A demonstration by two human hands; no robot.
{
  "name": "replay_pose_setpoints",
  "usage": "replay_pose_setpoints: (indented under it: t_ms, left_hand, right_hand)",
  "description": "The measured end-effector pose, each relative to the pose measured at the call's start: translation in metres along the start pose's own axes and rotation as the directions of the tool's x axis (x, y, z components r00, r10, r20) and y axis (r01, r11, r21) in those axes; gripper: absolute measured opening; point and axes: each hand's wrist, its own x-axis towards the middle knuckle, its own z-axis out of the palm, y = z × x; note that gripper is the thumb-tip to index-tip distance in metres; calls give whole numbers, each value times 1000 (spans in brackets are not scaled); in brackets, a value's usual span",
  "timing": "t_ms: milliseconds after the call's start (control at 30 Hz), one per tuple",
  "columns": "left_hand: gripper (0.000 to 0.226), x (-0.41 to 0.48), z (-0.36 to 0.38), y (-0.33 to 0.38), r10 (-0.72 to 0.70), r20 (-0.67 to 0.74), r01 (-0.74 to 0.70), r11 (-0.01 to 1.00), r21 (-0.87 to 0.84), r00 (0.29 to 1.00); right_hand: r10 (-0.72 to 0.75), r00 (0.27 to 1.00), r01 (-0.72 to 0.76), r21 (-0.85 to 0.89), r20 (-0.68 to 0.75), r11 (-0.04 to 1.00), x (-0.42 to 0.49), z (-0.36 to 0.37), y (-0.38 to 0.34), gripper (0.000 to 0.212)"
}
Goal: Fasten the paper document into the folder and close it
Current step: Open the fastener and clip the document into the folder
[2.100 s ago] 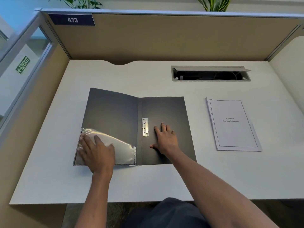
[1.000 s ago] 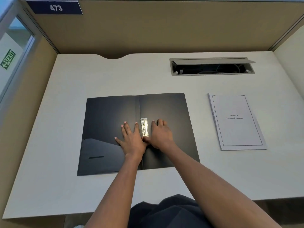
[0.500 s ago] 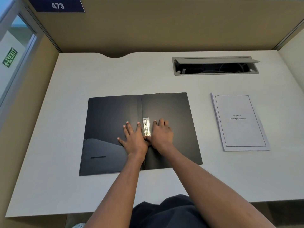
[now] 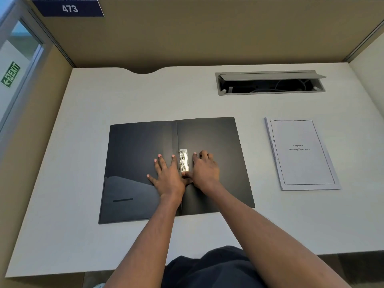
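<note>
A black folder (image 4: 137,154) lies open and flat on the white desk (image 4: 83,246). Its metal clip fastener (image 4: 183,160) sits just right of the spine. My left hand (image 4: 168,177) rests flat on the inside cover left of the clip, fingers spread. On the other side of the clip my right hand (image 4: 205,171) lies palm down, and its thumb touches the clip's lower end. Neither hand holds anything. The white paper document (image 4: 301,152), titled "Chapter 6", lies on the desk to the right of the folder, apart from it.
An open cable tray (image 4: 270,83) is set into the desk at the back right. Tan partition walls enclose the desk at the back and both sides, with a "473" label (image 4: 69,8) at the top left. A pocket flap (image 4: 124,196) covers the folder's lower left.
Since 2.1 s ago my left hand moved from the folder's lower-left pocket to beside the clip. Over the last second both hands have stayed nearly still at the clip.
</note>
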Motion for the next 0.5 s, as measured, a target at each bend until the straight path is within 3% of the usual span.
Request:
replay_pose_setpoints:
  t_ms: [133,300,500]
  left_hand:
    - [111,-1,-1,3,-1,13,1,1000,13,1000]
    - [111,-2,-2,2,3,7,-3,1000,11,1000]
    - [113,-5,-4,1,15,6,-16,1000,27,1000]
  right_hand:
    - [-12,1000,13,130,-7,991,2,-5,2,68]
    - [-75,986,119,313,-148,942,3,-9,-1,45]
    - [30,986,88,659,-165,747,23,-23,-12,11]
